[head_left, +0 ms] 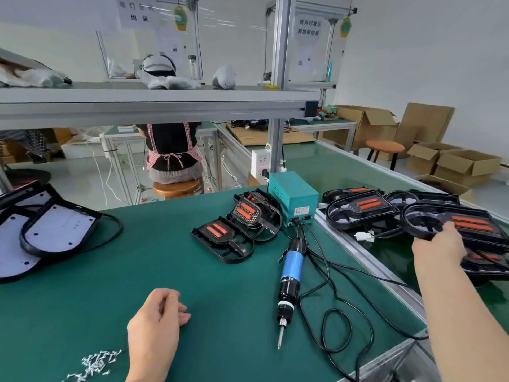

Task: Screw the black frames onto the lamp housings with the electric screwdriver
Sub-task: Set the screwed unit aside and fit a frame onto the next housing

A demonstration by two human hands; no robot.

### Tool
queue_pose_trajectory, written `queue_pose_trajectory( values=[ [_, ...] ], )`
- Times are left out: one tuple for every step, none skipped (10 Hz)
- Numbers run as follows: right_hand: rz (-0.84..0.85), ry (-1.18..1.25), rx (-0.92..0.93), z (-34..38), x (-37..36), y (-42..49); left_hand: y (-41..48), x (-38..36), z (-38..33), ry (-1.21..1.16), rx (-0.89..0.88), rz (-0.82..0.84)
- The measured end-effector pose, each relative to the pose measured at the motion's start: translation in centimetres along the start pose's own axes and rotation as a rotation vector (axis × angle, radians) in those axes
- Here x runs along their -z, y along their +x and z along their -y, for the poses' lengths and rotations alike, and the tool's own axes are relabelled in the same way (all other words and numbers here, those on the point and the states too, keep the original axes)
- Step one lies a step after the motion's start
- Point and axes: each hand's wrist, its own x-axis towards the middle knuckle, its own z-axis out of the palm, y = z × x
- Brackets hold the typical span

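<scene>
The right hand (438, 245) reaches out to the right and grips the near edge of a housing (429, 220). Its thumb lies on top of the rim; the fingers go under the edge and are hidden. This housing, black with orange strips, lies partly over another on the belt (330, 164). More housings (360, 209) lie just beyond it, overlapping.

The left hand (159, 317) rests on the green mat (165, 257) near the front edge, fingers loosely curled, holding nothing.

Between the hands the screwdriver (290, 274) lies flat on the mat, bit pointing toward the person, well apart from both hands. Its cable (325, 285) loops over the mat and runs back to a teal power box (293, 197) at the mat's far edge.

Two frames (220, 237) with orange strips lie side by side just left of the box, touching each other. A scatter of small screws (93, 362) lies left of the left hand. At the far left, black shells (57, 230) with pale faces are stacked overlapping.

An aluminium rail (369, 260) separates the mat from the belt. A post (275, 144) rises behind the box and carries a grey shelf (154, 106) overhead. Beyond, a person (172, 150) in a checked apron sits on a stool, back turned. Open cardboard boxes (465, 164) stand on the floor at the right by the white wall.
</scene>
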Motion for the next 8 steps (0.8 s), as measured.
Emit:
queue_pose_trajectory(
  values=[
    [-0.010,-0.325,0.124,-1.2,0.5,2.1,0.0,0.0,0.0,0.011,-0.014,-0.005],
    [-0.003,-0.385,0.122,-0.8,-0.4,2.1,0.2,-0.2,0.1,0.015,-0.020,-0.010],
    [0.013,-1.018,0.227,0.0,-0.3,1.5,0.4,-0.4,0.3,0.002,-0.029,-0.024],
    [-0.002,-1.284,0.233,0.2,-0.7,1.8,0.5,-0.6,0.4,-0.002,-0.041,-0.032],
    [0.016,-0.872,0.011,1.8,-1.3,1.9,0.6,-0.7,0.6,-0.009,-0.041,-0.031],
    [0.069,-0.316,-0.361,2.9,-1.2,1.9,0.8,-0.7,0.9,-0.011,-0.055,-0.034],
    [0.238,-0.770,-0.162,3.3,-1.3,3.5,0.8,-0.6,1.1,-0.020,-0.068,-0.042],
    [0.274,-1.614,0.266,1.0,-1.8,4.9,0.8,-0.6,1.1,-0.023,-0.077,-0.037]
  ],
)
